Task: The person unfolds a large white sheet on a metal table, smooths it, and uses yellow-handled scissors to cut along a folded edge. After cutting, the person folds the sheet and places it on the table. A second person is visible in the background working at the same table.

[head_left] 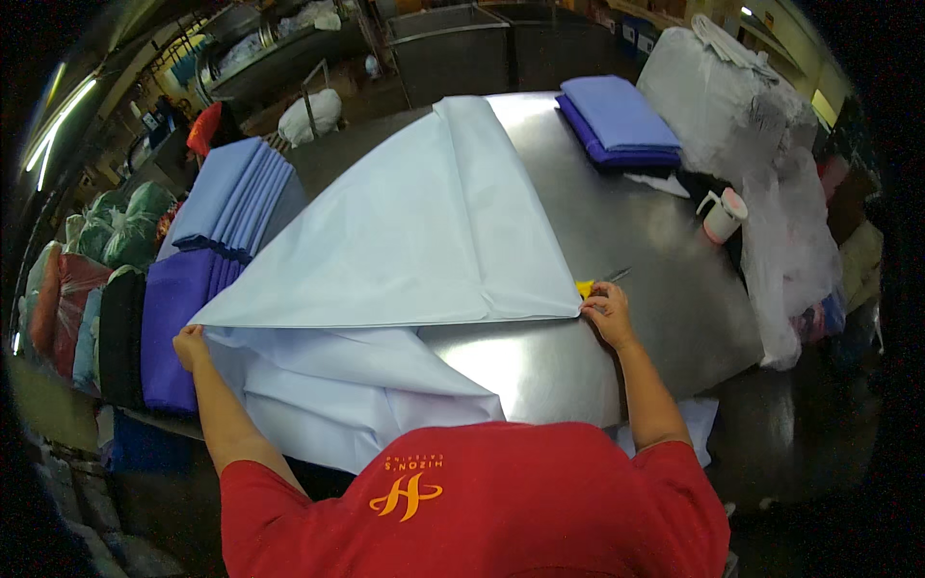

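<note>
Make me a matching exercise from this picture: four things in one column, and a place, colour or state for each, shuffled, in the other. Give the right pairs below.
Things
1. Mug
2. Left hand
3. Far stack of folded cloths
4. Right hand

Places, colours or states
A. At the right corner of the white cloth, beside a yellow object
B. Light blue on top, purple below
C. White with a pinkish lid
D. At the white cloth's left corner

Pairs: 1-C, 2-D, 3-B, 4-A

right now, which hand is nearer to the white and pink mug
Right. The right hand is at the white cloth's right corner, with the mug farther out to its right; the left hand grips the opposite corner, across the cloth.
</note>
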The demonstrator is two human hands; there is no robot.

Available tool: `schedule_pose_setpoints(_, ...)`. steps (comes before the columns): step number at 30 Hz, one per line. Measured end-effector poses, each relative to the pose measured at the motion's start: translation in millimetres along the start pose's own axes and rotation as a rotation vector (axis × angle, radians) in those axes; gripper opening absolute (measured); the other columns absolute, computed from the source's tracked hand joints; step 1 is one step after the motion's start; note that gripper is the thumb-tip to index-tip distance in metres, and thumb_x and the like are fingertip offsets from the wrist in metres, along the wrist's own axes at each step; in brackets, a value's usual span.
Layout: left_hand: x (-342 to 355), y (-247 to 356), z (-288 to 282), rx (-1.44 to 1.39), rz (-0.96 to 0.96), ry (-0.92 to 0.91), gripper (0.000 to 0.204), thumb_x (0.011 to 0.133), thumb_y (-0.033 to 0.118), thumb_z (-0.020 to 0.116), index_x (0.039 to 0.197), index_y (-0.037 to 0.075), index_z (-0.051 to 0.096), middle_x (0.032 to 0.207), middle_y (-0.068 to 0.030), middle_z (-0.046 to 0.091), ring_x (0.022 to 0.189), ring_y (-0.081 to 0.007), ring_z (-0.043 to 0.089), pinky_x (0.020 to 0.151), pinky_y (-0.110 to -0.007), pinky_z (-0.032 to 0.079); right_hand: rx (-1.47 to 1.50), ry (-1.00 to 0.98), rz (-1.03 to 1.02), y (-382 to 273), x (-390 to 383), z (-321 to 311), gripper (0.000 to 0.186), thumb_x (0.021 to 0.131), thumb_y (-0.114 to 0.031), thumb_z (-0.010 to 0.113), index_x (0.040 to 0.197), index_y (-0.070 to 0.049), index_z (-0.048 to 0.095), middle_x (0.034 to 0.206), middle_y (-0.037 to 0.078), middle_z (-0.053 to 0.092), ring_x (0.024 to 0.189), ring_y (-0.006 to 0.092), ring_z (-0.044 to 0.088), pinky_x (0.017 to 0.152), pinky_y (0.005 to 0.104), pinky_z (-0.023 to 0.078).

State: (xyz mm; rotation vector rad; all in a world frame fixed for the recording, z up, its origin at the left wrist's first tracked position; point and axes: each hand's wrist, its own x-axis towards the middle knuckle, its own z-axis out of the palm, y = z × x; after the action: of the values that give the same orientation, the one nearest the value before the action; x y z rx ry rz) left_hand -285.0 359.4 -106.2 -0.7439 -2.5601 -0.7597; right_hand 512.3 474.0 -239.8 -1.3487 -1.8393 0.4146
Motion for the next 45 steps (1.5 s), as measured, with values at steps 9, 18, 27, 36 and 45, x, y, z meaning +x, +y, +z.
schedule_pose_setpoints(9,-25,126,-36,0.343,0.100,0.166,0.052,0.077,0.016,0.062,0.126,0.015,0.047,0.116,-0.0166,0.051,0.108,-0.0313,0.053,0.086,-0.046,0.045,-0.135,-0.104,-0.061,-43,-39,20,0.008,0.071,-0.019,0.069,0.077,-0.014,0.071,0.108,0.006,0.058,0.107,0.0266,0.048,0.095,0.0400,0.031)
schedule_pose_setpoints(18,-356,331,60,-0.164,1.480,-0.832,0.062,0.085,0.044,0.054,0.138,0.020,0.033,0.148,-0.0154,0.013,0.136,-0.0348,0.016,0.103,-0.061,0.018,-0.111,-0.078,-0.020,-41,-53,27,0.009,0.069,-0.019,0.071,0.076,-0.014,0.070,0.101,0.006,0.058,0.102,0.0254,0.049,0.092,0.0392,0.033)
schedule_pose_setpoints(27,-395,292,89,-0.212,1.452,-0.764,0.066,0.084,0.049,0.050,0.139,0.020,0.031,0.147,-0.0156,0.019,0.136,-0.0360,0.015,0.105,-0.060,0.012,0.018,0.048,0.080,-48,-21,27,0.030,0.080,-0.015,0.057,0.110,-0.010,0.060,0.117,0.014,0.053,0.115,0.0320,0.045,0.100,0.0397,0.031)
schedule_pose_setpoints(36,-392,294,81,-0.142,1.461,-0.829,0.066,0.084,0.049,0.048,0.141,0.022,0.028,0.149,-0.0141,0.015,0.137,-0.0340,0.011,0.105,-0.061,0.009,-0.408,-0.046,0.290,1,-16,-23,0.034,0.086,-0.022,0.053,0.117,-0.009,0.055,0.124,0.015,0.050,0.118,0.0320,0.043,0.100,0.0452,0.031)
schedule_pose_setpoints(45,-405,312,78,-0.174,1.508,-0.805,0.052,0.080,0.033,0.056,0.120,0.003,0.041,0.145,-0.0200,0.020,0.136,-0.0364,0.015,0.107,-0.057,0.010,-0.132,-0.144,-0.063,-86,-19,56,0.040,0.082,-0.014,0.056,0.120,-0.003,0.052,0.129,0.017,0.046,0.123,0.0326,0.039,0.105,0.0385,0.029)
